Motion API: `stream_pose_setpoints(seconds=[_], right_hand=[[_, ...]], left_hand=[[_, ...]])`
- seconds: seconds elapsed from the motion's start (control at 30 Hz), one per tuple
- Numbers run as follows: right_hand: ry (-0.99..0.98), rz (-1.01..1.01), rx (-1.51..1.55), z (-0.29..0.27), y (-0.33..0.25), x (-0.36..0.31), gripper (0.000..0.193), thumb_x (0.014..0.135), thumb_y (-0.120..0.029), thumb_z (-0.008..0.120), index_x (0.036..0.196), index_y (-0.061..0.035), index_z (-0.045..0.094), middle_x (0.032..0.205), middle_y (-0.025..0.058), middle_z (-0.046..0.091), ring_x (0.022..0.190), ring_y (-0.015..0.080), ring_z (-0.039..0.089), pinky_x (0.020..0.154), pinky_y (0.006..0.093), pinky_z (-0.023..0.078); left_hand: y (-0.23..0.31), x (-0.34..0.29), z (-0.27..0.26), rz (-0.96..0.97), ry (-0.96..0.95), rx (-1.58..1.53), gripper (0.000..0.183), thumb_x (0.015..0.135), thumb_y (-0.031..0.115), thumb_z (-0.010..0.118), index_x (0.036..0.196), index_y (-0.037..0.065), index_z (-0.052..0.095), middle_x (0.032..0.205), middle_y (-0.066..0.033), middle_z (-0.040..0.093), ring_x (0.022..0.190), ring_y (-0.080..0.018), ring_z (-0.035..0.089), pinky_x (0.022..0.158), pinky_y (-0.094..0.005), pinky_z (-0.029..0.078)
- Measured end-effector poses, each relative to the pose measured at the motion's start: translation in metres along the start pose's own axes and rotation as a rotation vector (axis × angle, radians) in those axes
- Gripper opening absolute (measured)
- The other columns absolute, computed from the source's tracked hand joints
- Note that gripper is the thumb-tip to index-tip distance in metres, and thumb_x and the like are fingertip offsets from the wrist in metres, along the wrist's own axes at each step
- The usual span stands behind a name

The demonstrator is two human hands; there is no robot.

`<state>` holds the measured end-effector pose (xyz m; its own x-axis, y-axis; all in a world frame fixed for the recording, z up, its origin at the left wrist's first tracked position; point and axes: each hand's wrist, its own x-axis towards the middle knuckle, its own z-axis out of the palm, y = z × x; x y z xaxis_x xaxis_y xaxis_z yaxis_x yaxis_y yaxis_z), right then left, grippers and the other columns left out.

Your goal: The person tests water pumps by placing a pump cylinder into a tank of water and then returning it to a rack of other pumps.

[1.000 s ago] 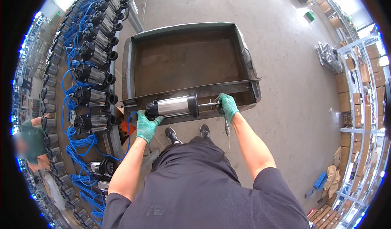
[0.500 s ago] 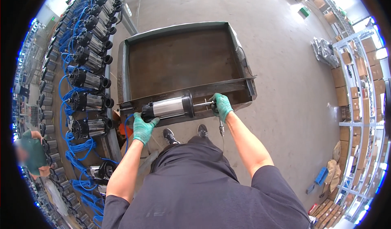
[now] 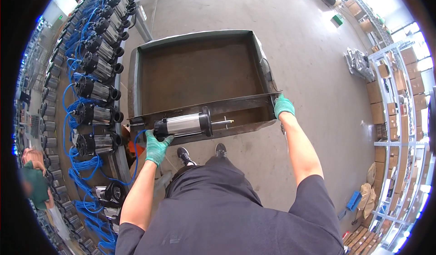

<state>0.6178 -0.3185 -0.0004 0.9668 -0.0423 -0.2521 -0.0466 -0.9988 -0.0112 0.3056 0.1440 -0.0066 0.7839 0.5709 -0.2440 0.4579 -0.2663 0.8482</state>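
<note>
A submersible pump point(image 3: 184, 124) with a silver cylinder and black end caps lies across the near part of a dark metal tank point(image 3: 134, 80). My gloved left hand point(image 3: 156, 148) is closed on the pump's black left end, where a blue cable runs out. From its right end projects a thin metal pipe point(image 3: 225, 121) with a crossbar and a brass-coloured tip. My gloved right hand point(image 3: 283, 106) is at the tank's right near corner, fingers curled and partly hidden. Just below it hangs a hose with a metal fitting point(image 3: 283, 129), which this hand appears to hold.
Rows of similar pumps point(image 3: 94, 114) with coiled blue cables point(image 3: 86, 164) stand along the left. Another person point(image 3: 38, 182) is at the far left. Shelving with cardboard boxes point(image 3: 374, 93) lines the right. A blue bin point(image 3: 354, 200) sits on the floor.
My right hand has left the pump's pipe and moved right to the tank's corner, the hose and fitting going with it. My left hand stays on the pump.
</note>
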Motion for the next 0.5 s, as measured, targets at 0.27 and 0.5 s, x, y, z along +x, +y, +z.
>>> stream_pose_setpoints(seconds=[0.27, 0.5], right_hand=[[-0.001, 0.013, 0.078, -0.001, -0.009, 0.013, 0.039, 0.099, -0.037, 0.064, 0.118, -0.0036, 0.067, 0.12, 0.0279, 0.071, 0.114, 0.0467, 0.068, 0.096, 0.0551, 0.056], [0.255, -0.488, 0.642, -0.027, -0.12, -0.07, 0.032, 0.101, -0.029, 0.069, 0.118, -0.0026, 0.065, 0.111, 0.0203, 0.068, 0.101, 0.0404, 0.068, 0.089, 0.0485, 0.054]], left_hand=[[0.003, 0.0, -0.006, 0.022, -0.021, 0.027, 0.074, 0.078, 0.024, 0.095, 0.129, 0.001, 0.047, 0.118, -0.0143, 0.062, 0.107, -0.0254, 0.062, 0.098, -0.0397, 0.051], [0.001, 0.009, -0.042, -0.04, -0.164, 0.315, 0.065, 0.088, 0.042, 0.083, 0.128, -0.001, 0.056, 0.126, -0.0254, 0.065, 0.116, -0.0443, 0.063, 0.1, -0.0482, 0.051]])
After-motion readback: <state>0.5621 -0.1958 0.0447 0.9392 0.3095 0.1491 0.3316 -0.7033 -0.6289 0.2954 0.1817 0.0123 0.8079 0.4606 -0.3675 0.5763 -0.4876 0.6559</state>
